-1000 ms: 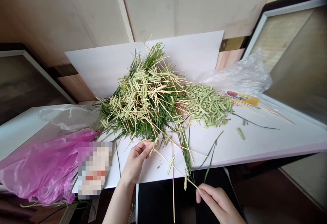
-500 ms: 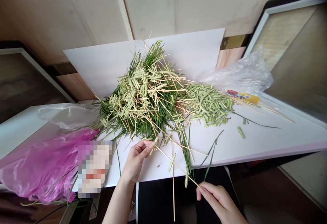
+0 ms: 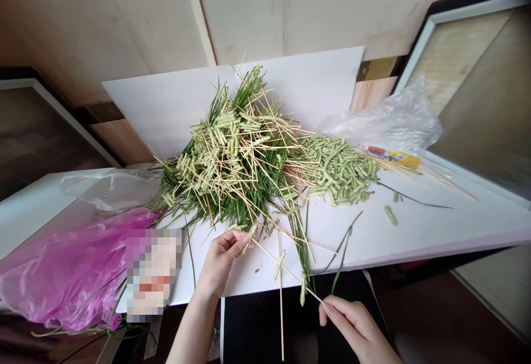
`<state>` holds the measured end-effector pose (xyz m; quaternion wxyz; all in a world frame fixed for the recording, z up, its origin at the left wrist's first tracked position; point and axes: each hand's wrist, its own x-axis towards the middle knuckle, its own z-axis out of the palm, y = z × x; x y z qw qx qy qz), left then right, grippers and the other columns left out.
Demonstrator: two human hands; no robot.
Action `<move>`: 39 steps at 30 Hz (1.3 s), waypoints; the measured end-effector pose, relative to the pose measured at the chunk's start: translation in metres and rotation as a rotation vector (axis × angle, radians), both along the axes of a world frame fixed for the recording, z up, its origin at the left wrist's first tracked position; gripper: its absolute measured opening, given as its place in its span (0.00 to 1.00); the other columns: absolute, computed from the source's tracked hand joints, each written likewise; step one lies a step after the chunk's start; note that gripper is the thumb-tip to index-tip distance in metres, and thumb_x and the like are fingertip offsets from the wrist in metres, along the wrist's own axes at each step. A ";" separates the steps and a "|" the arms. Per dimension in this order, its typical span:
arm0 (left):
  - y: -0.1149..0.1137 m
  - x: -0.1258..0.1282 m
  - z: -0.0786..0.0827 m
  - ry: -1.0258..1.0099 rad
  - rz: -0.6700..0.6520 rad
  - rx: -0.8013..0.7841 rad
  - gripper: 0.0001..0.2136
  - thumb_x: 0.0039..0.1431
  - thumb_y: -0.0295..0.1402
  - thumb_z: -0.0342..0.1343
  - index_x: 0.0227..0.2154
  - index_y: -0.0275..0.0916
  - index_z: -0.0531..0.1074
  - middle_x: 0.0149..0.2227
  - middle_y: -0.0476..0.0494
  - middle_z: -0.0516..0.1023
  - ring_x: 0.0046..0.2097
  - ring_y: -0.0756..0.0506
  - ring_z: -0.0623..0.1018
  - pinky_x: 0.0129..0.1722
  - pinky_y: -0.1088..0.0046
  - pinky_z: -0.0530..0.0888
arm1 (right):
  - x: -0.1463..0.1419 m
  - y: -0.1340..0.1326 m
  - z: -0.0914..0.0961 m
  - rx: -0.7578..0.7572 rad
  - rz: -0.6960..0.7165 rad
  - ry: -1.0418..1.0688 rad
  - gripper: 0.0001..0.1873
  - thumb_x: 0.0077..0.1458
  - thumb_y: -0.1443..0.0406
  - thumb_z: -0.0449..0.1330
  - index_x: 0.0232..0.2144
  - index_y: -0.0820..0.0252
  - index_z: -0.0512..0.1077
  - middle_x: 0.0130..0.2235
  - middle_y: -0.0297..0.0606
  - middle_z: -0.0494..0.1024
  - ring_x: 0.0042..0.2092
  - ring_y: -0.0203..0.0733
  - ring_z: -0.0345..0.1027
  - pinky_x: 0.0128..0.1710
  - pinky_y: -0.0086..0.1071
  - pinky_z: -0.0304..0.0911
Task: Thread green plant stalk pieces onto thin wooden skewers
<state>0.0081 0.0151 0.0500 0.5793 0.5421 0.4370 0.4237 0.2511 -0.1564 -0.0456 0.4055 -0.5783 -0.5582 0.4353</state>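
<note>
My left hand [image 3: 226, 253] pinches a short piece of green bean [image 3: 250, 238] at the far end of a thin wooden skewer [image 3: 265, 249]. The near end of that skewer is pinched in my right hand [image 3: 346, 320], over the table's front edge. Two more bean pieces sit along the skewer: one [image 3: 279, 265] near its middle, another [image 3: 303, 289] close to my right fingers. Beyond my hands rises a big heap of long green leaves [image 3: 232, 203], with skewers and threaded bean pieces [image 3: 232, 137] lying on top.
Loose cut bean pieces [image 3: 340, 170] form a pile right of the heap. A clear plastic bag [image 3: 390, 120] and a yellow wrapper [image 3: 398, 158] lie behind it. At left is a pink plastic bag [image 3: 83, 270]. Another skewer [image 3: 282, 320] juts past the front edge of the white table [image 3: 435, 231].
</note>
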 end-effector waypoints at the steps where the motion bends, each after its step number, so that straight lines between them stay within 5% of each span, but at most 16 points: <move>1: 0.000 0.001 0.000 0.000 0.001 -0.002 0.17 0.46 0.47 0.74 0.27 0.38 0.80 0.27 0.47 0.77 0.31 0.49 0.71 0.35 0.73 0.67 | 0.000 0.000 -0.001 0.001 -0.004 0.003 0.31 0.72 0.43 0.45 0.28 0.57 0.70 0.25 0.32 0.64 0.28 0.39 0.56 0.30 0.33 0.47; 9: -0.003 0.008 0.001 -0.014 -0.025 0.000 0.17 0.44 0.46 0.75 0.25 0.38 0.80 0.26 0.47 0.76 0.30 0.49 0.70 0.34 0.72 0.69 | 0.000 -0.001 0.000 0.004 -0.019 0.016 0.31 0.71 0.43 0.47 0.27 0.56 0.71 0.24 0.30 0.62 0.27 0.38 0.53 0.29 0.33 0.47; 18: -0.025 0.037 -0.005 0.008 -0.235 -0.054 0.17 0.49 0.47 0.72 0.24 0.37 0.77 0.24 0.49 0.75 0.27 0.50 0.69 0.31 0.73 0.66 | -0.001 -0.001 0.002 0.006 -0.026 0.124 0.31 0.71 0.43 0.48 0.27 0.57 0.69 0.21 0.26 0.47 0.22 0.34 0.41 0.24 0.33 0.38; 21: -0.020 0.029 -0.001 0.141 -0.226 0.085 0.16 0.58 0.48 0.64 0.31 0.38 0.81 0.31 0.44 0.81 0.33 0.45 0.74 0.35 0.70 0.70 | 0.000 -0.002 0.000 0.001 -0.048 0.160 0.30 0.71 0.43 0.48 0.28 0.57 0.68 0.21 0.25 0.44 0.22 0.34 0.39 0.23 0.34 0.35; 26: 0.004 -0.004 -0.008 0.751 0.141 0.579 0.10 0.64 0.38 0.58 0.41 0.46 0.83 0.43 0.40 0.84 0.43 0.36 0.76 0.43 0.61 0.72 | -0.001 0.000 0.003 -0.018 -0.067 0.204 0.29 0.71 0.43 0.49 0.28 0.57 0.68 0.21 0.25 0.44 0.22 0.34 0.39 0.24 0.33 0.36; 29: 0.012 -0.014 -0.015 0.922 0.122 0.701 0.09 0.63 0.33 0.57 0.41 0.46 0.82 0.44 0.39 0.83 0.45 0.34 0.76 0.44 0.59 0.73 | -0.002 0.001 0.003 -0.026 -0.060 0.207 0.30 0.70 0.42 0.49 0.28 0.57 0.68 0.21 0.25 0.45 0.22 0.34 0.39 0.24 0.33 0.36; 35: 0.011 -0.012 -0.014 0.866 0.097 0.671 0.04 0.61 0.33 0.58 0.33 0.45 0.77 0.37 0.42 0.82 0.43 0.35 0.76 0.42 0.61 0.72 | -0.002 0.000 0.001 -0.043 -0.048 0.207 0.29 0.70 0.42 0.48 0.28 0.56 0.67 0.21 0.25 0.44 0.22 0.35 0.38 0.24 0.33 0.36; 39: 0.009 -0.008 -0.010 0.588 0.109 0.452 0.06 0.62 0.39 0.60 0.37 0.43 0.75 0.36 0.44 0.81 0.37 0.41 0.76 0.37 0.66 0.70 | -0.003 0.001 0.004 -0.002 -0.042 0.143 0.30 0.71 0.42 0.48 0.28 0.57 0.68 0.23 0.28 0.56 0.25 0.36 0.47 0.27 0.33 0.43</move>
